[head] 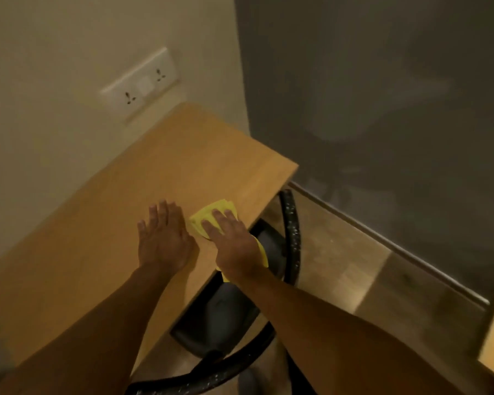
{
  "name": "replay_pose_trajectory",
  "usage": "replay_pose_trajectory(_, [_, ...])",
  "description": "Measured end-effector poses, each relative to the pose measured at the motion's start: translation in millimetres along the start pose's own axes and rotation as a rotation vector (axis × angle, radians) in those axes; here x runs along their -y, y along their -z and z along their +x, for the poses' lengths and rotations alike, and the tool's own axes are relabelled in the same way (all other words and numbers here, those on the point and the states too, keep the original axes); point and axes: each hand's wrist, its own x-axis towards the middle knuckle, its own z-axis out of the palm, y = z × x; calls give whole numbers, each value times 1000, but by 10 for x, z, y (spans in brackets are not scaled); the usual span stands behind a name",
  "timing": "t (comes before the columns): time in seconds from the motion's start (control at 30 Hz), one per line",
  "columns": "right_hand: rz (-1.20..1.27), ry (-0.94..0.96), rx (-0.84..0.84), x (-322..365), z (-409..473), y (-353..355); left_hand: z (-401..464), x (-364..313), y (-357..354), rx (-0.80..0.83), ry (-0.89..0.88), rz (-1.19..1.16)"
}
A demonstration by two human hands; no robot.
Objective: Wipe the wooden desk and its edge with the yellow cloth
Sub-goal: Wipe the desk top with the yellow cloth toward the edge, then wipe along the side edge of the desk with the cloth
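The wooden desk (103,238) runs from lower left to the far corner against the wall. A yellow cloth (211,212) lies near the desk's right edge, partly draped over it. My right hand (234,240) presses flat on the cloth, fingers pointing away from me; most of the cloth is hidden under the palm. My left hand (163,238) rests flat on the bare wood just left of the cloth, fingers spread, holding nothing.
A black chair (226,315) with a curved armrest (293,232) stands tucked under the desk's right edge. A white socket plate (143,84) is on the beige wall behind the desk. A grey wall panel (382,109) and tiled floor (354,266) lie to the right.
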Motion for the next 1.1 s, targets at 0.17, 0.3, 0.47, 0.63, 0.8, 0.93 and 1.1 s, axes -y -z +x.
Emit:
replay_pose_trajectory(0.17, [-12, -211, -80, -222, -397, 405, 294, -538, -90, 30, -211, 3])
replay_pose_trajectory(0.3, [-114, -402, -119, -314, -844, 402, 511, -859, -283, 78, -365, 9])
replay_pose_trajectory(0.47, [-143, -539, -135, -429, -1186, 26, 608, -836, -613, -73, -431, -13])
replay_pose_trajectory(0.63, [-154, -548, -141, -468, -1139, -58, 622, -821, -664, -159, -456, -36])
replay_pose_trajectory(0.8, [-123, -614, -151, -773, -645, 131, 654, -804, -695, -180, -474, -102])
replay_pose_trajectory(0.93, [-96, -642, -113, -1068, -48, 301, 689, -814, -695, -179, -463, -97])
replay_pose_trajectory(1.1, [-77, -647, -150, -888, -387, 229, 711, -793, -684, -173, -480, -66])
